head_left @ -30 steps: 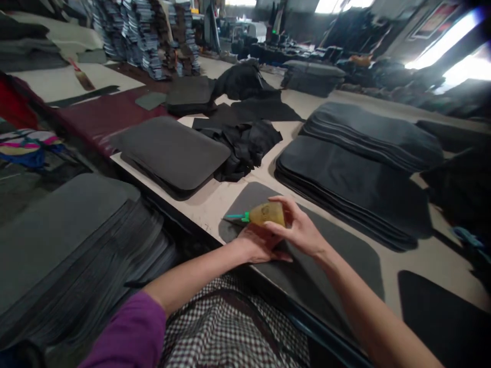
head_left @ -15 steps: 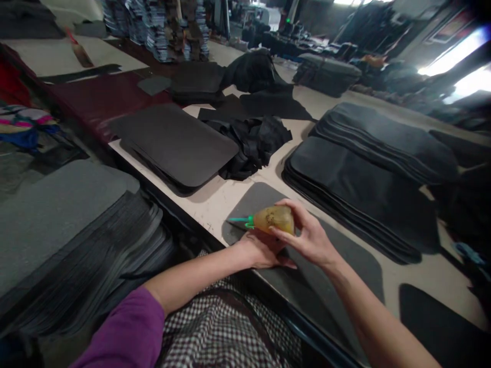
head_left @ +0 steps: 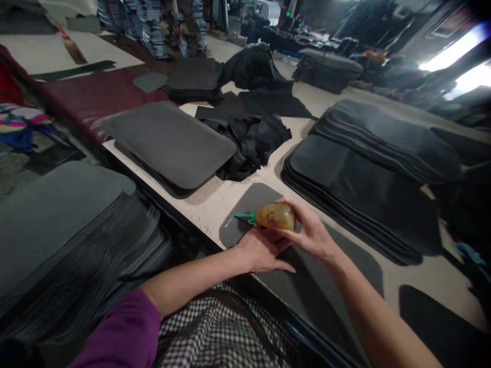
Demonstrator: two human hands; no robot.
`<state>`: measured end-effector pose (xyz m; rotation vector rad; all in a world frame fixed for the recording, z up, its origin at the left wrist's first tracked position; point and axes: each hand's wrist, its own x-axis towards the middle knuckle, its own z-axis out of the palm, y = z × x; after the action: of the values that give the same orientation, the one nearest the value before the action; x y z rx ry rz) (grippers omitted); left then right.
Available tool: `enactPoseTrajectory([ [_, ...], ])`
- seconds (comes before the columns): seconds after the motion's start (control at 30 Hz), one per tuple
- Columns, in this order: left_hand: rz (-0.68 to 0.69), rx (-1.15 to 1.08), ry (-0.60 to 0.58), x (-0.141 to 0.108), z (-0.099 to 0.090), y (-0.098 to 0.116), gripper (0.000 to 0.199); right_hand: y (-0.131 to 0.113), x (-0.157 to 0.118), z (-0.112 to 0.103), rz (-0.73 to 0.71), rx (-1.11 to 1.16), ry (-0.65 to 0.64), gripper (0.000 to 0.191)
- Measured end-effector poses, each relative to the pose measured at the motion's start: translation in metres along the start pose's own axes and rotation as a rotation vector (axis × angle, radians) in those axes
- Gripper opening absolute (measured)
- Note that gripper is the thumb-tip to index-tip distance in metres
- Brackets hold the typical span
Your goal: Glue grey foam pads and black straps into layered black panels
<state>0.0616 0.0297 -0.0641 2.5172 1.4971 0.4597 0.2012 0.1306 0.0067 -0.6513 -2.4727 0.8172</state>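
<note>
My right hand [head_left: 307, 230] grips a yellowish squeeze bottle [head_left: 276, 215] on its side, its green nozzle [head_left: 245, 215] pointing left. Under the nozzle tip, a short pale line of liquid [head_left: 229, 221] shows on a dark grey rounded sheet [head_left: 253, 199]. My left hand [head_left: 263, 253] lies on that sheet just below the bottle, thumb spread toward the right; some of its fingers are hidden behind the bottle and my right hand.
Grey sheets are stacked on the table [head_left: 172, 143], with black scraps [head_left: 257, 145] beside them. Black sheet stacks [head_left: 356, 189] stand at the right. Another thick stack [head_left: 76, 225] is at the left, off the table edge. A red-tipped bottle [head_left: 72, 49] lies far left.
The bottle's nozzle tip has shifted slightly right and up, and a pale line now shows on the sheet. My left hand's thumb side has turned a little downward.
</note>
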Motion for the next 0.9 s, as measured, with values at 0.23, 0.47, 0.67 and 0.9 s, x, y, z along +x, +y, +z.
enactPoseTrajectory([
  [0.23, 0.007, 0.076, 0.034, 0.003, -0.005, 0.000, 0.086, 0.029, 0.013, -0.011, 0.054, -0.050, 0.161, 0.058],
  [0.47, -0.051, 0.083, 0.083, 0.002, -0.003, 0.004, 0.089, 0.044, 0.017, -0.014, 0.204, 0.046, 0.281, 0.059],
  [0.67, -0.084, 0.103, 0.078, 0.009, -0.009, 0.000, 0.082, 0.048, 0.017, -0.013, 0.291, 0.124, 0.422, 0.058],
  [0.9, -0.176, 0.151, 0.103, 0.021, -0.009, -0.016, 0.094, 0.051, 0.016, -0.010, 0.219, -0.074, 0.435, 0.057],
])
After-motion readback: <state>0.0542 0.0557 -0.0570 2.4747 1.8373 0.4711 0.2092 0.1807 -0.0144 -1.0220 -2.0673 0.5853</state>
